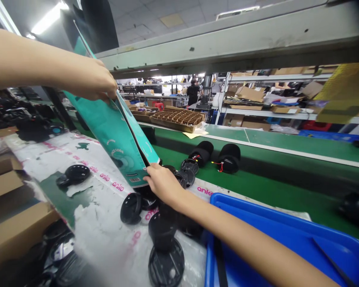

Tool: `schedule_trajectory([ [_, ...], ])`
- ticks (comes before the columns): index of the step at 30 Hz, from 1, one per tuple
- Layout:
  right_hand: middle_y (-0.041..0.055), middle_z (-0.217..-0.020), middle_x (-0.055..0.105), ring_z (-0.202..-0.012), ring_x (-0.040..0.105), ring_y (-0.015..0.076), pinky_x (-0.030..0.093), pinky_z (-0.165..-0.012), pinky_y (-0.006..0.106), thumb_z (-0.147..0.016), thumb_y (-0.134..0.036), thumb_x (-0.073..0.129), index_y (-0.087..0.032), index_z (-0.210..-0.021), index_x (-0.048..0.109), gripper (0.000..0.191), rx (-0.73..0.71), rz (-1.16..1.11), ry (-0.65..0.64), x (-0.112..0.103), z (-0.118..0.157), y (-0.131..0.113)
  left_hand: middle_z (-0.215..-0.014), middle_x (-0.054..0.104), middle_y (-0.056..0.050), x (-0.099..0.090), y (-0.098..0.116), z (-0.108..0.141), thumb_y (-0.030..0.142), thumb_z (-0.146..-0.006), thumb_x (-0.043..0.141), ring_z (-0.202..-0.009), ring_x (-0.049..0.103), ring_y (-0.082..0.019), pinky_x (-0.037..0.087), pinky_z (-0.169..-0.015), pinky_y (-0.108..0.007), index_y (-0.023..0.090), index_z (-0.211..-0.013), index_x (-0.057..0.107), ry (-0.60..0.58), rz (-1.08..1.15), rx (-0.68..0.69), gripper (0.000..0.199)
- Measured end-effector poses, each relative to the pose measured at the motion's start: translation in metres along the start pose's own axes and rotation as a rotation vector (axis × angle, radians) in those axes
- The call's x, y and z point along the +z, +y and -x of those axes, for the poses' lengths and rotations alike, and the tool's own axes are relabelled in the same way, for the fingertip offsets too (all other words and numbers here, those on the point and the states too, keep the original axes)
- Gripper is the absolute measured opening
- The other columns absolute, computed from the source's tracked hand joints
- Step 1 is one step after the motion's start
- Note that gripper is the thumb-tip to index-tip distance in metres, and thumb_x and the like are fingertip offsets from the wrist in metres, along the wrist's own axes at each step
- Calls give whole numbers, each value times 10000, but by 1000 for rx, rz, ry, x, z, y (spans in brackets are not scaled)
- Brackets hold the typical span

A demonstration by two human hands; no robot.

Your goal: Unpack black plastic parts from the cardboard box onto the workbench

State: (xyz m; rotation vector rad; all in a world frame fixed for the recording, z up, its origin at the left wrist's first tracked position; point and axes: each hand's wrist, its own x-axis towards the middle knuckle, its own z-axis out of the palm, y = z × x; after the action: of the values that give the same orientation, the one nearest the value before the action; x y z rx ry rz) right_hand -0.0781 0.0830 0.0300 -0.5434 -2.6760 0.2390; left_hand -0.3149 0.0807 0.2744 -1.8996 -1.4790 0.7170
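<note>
Above plastic sheeting (pixel 101 215) | teal packaging (pixel 107 127) | green conveyor belt (pixel 275 187) | cardboard-stacked shelves (pixel 272 112)

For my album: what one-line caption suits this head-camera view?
Left hand and right hand hold a flat teal package above black round plastic parts, beside a blue bin.

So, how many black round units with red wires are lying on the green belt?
2. One black unit lies nearer the right hand; the other lies just beyond it on the green belt. Others may be hidden.
</note>
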Motion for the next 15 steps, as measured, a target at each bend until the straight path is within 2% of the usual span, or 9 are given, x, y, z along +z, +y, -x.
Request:
schedule_trajectory([
  [4,78,-1170,612,-922,642,166,561,-777,345,-936,-249,559,-133,-1083,600,191,32,-24,15,11,-2,-8,-755,609,-51,-8,11,12,305,-619,239,-791,553,-187,342,-813,-382,185,-626,609,-59,-80,59,390],
  [10,99,-1283,562,-991,630,184,555,-821,373,-938,-304,558,-130,-1066,612,223,13,-49,7,11,-12,-15,-920,648,-80,-18,7,45,265,-707,169,-987,591,-219,357,-928,-388,179,-789,663,-74,-86,119,509],
  [13,83,-1211,599,-968,633,176,555,-811,365,-938,-286,558,-131,-1037,621,194,-15,-62,-6,16,-22,-21,-951,639,-78,-14,5,54,236,-743,168,-994,584,-224,331,-941,-393,183,-801,653,-72,-84,102,491],
  [15,70,-1145,624,-921,641,163,559,-783,349,-936,-257,561,-129,-1013,627,163,-29,-64,-17,22,-25,-26,-921,625,-71,-2,3,56,241,-780,217,-947,584,-222,335,-896,-385,179,-777,646,-98,-74,76,433],
])
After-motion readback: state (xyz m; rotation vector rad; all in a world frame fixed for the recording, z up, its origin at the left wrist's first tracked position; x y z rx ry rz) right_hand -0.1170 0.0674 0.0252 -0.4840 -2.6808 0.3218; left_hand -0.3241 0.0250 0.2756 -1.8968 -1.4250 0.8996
